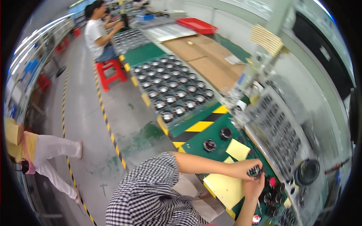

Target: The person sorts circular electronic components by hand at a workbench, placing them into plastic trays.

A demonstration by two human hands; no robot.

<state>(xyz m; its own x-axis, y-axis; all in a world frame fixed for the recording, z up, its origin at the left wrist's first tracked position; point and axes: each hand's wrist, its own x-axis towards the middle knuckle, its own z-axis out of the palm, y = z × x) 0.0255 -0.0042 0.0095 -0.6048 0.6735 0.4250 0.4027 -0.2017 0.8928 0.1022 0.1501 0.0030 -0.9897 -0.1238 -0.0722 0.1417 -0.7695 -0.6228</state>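
My left hand (244,169) and right hand (253,187) meet at the lower right of the frame, above the green counter (198,145). The small dark part (255,172) is located between them. Left fingers: narrow, curled around the part. Right fingers: directly below, near its lower side; I cannot tell whether they grip it. A large yellow sheet (225,188) lies below my left forearm; a smaller yellow sheet (238,150) lies above it in the frame. Two round dark pieces, one upper (226,133) and one lower (209,145), rest farther up, well apart from my hands. A cluster of dark pieces (278,196) and a red piece (272,182) sit to the right of my right hand.
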